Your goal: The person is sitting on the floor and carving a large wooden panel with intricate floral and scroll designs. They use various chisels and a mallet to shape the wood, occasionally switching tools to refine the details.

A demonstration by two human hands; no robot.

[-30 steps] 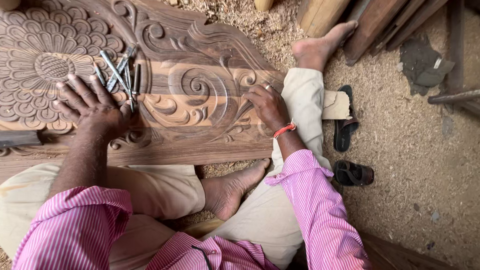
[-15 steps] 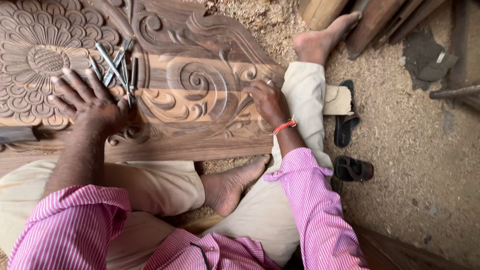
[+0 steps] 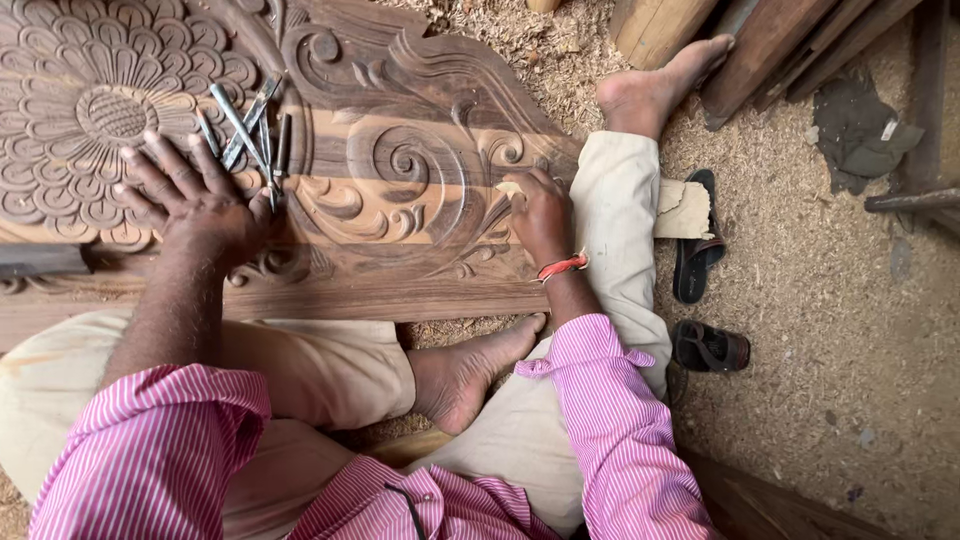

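Note:
A large carved wooden panel (image 3: 400, 170) with a flower rosette and scrolls lies across my lap. My left hand (image 3: 195, 205) rests flat on it with fingers spread, just below the rosette and beside several metal chisels (image 3: 250, 130) lying on the wood. My right hand (image 3: 540, 215) presses a small piece of sandpaper (image 3: 510, 190) against the scroll carving near the panel's right edge. A red band circles my right wrist.
Sawdust and shavings cover the floor (image 3: 830, 330). A pair of black sandals (image 3: 700, 270) and a sheet of sandpaper (image 3: 685, 208) lie right of my leg. Wooden planks (image 3: 770, 50) lean at the top right; a dark cloth (image 3: 860, 125) lies nearby.
My right hand has shifted slightly along the scroll carving with the sandpaper. My left hand stays flat on the panel.

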